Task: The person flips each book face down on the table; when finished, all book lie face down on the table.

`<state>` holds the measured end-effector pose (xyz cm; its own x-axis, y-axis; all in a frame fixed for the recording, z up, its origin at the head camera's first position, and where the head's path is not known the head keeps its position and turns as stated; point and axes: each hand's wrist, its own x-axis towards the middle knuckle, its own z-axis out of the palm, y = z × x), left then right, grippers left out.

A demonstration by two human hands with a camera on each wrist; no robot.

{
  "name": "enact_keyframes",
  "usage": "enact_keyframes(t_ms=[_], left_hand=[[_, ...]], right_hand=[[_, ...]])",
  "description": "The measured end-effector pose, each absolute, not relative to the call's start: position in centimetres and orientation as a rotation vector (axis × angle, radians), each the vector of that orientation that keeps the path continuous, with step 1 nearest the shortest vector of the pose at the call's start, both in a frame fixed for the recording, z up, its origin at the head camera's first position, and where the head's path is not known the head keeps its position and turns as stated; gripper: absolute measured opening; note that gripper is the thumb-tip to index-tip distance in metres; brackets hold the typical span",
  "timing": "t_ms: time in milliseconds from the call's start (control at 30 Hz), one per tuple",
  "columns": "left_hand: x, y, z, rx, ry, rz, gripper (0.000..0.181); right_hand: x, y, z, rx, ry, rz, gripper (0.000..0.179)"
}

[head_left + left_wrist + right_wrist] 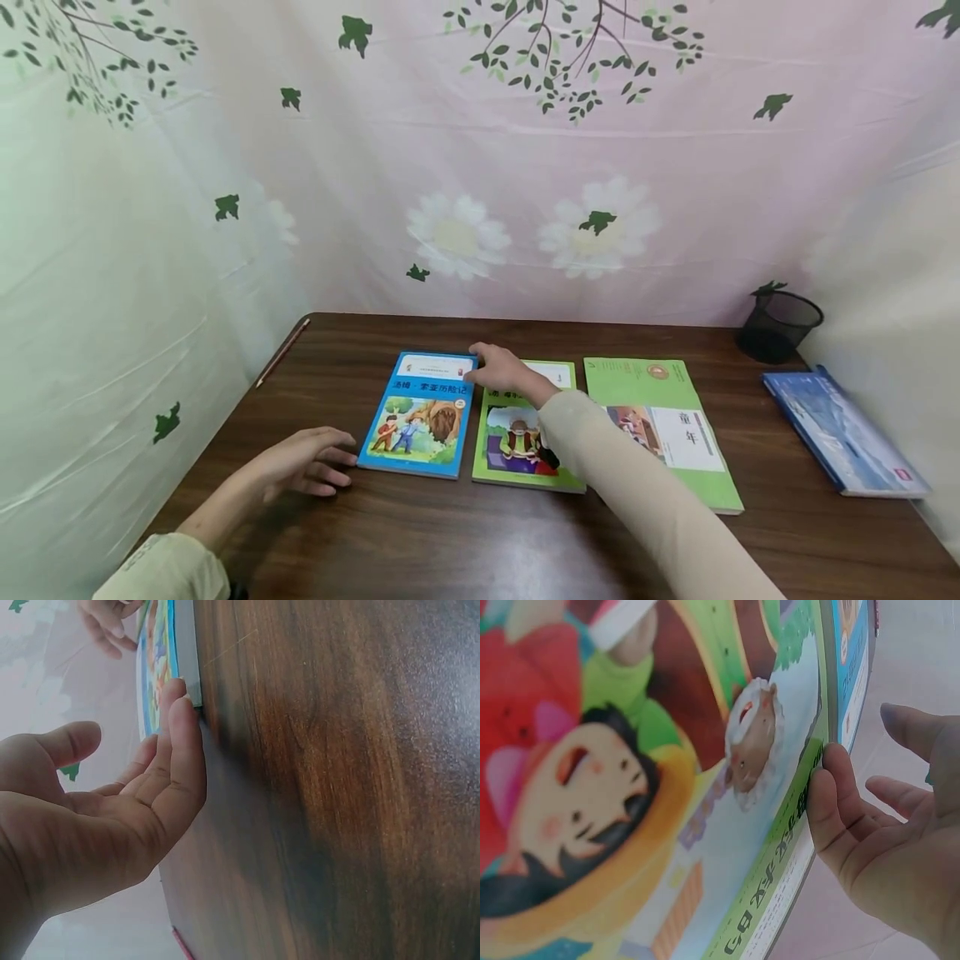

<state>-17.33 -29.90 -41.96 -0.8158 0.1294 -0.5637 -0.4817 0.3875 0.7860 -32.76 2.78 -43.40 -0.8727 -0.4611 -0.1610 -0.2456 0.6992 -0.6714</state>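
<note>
A blue book (417,415) with two cartoon figures on its cover lies on the table. My left hand (306,463) is beside its lower left corner, fingers loosely bent and thumb apart; in the left wrist view the fingertips (177,694) are right at the book's edge. To the right lies a yellow-green picture-cover book (510,475). My right hand (504,371) reaches over its top, by the blue book's upper right corner. Fingertips (826,780) overlap the yellow-green book's edge in the right wrist view, with the thumb spread away. The right sleeve hides part of its cover.
A light green book (637,382) lies further right, partly under the right sleeve. Beyond it are a blue-and-white book (843,437) and a black mesh pen holder (776,329). A thin pencil-like stick (282,353) lies along the table's left edge. Printed curtains (480,150) surround the table.
</note>
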Motion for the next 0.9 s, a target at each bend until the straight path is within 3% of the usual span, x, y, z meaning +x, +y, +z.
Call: enact_keyframes(t_ms=[633, 900], left_hand=[[-17.0, -29.9, -41.9, -0.338, 2.076, 1.427, 0.053], [-17.1, -30.0, -41.6, -0.331, 2.049, 1.434, 0.053]], right_hand=[[-33.1, 2.0, -44.4, -0.507, 2.629, -0.915, 0.069], [-33.1, 1.5, -44.2, -0.531, 2.674, -0.776, 0.079]])
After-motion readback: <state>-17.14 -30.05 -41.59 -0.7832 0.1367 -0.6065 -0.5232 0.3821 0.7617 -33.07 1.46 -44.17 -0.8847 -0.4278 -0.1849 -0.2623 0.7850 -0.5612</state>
